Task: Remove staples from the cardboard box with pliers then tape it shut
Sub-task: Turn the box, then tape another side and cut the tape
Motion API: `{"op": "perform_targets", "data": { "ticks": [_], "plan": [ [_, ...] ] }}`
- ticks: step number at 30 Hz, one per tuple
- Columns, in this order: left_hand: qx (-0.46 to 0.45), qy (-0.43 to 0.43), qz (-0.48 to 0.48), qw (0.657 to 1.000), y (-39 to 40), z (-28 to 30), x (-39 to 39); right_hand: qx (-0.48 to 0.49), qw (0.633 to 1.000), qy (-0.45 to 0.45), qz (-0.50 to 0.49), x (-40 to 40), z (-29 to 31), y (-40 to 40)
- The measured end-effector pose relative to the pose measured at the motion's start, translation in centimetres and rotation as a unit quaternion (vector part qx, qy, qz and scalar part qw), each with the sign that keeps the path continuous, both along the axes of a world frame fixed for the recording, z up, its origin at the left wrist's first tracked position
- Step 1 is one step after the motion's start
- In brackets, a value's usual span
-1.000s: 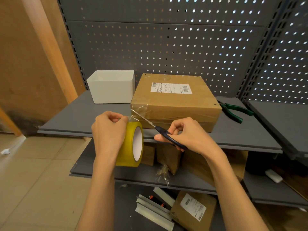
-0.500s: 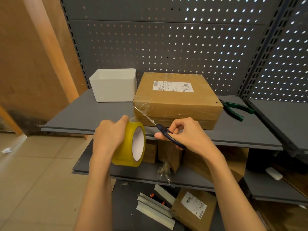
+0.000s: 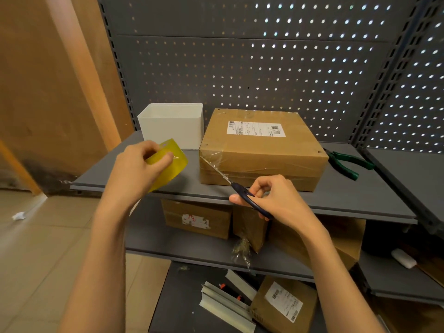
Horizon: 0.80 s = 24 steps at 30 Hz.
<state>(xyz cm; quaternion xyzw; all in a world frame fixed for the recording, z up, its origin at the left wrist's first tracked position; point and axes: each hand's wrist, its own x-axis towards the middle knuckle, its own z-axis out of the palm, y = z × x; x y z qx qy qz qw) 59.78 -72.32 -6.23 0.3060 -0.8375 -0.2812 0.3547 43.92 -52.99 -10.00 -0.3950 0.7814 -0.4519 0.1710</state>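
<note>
Holding a yellow tape roll (image 3: pixel 168 162) above the front left of the grey shelf (image 3: pixel 360 195), the left hand (image 3: pixel 134 171) has its fingers and thumb curled tight around the roll, which is tilted and sits apart from the cardboard box (image 3: pixel 262 150). The right hand (image 3: pixel 274 200) grips dark-handled scissors (image 3: pixel 240 188), fingers closed through and around the handles, with the blades pointing up and left to the box's front left corner, where clear tape wraps the edge. The blades look closed or nearly so; I cannot tell exactly. The box lies flat on the shelf, flaps down, a white label on top. A white bin (image 3: pixel 175 126) stands just beside it on the left. Green-handled pliers (image 3: pixel 346 162) lie on the shelf to the right of the box, untouched. More cardboard boxes sit on the lower shelves.
</note>
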Motion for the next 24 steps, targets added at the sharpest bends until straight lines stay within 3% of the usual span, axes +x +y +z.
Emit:
{"op": "perform_targets", "data": {
  "ticks": [4, 10, 17, 24],
  "plan": [
    [-0.083, -0.057, -0.027, 0.995, -1.5, -1.1, -0.8, -0.008, 1.0, -0.016, 0.005, 0.1, 0.0, 0.1],
    [-0.097, -0.108, -0.057, 0.988, -3.1, -3.6, -1.7, -0.007, 1.0, -0.01, 0.001, 0.2, -0.4, -0.1],
    [-0.117, -0.093, -0.043, 0.988, -4.0, -5.1, -2.5, -0.029, 0.999, -0.013, -0.022, 1.1, -2.0, -0.8],
    [-0.122, -0.085, -0.036, 0.988, -4.3, -5.5, -2.8, 0.003, 0.998, 0.052, -0.031, 1.8, -2.5, -1.0]
  ]
}}
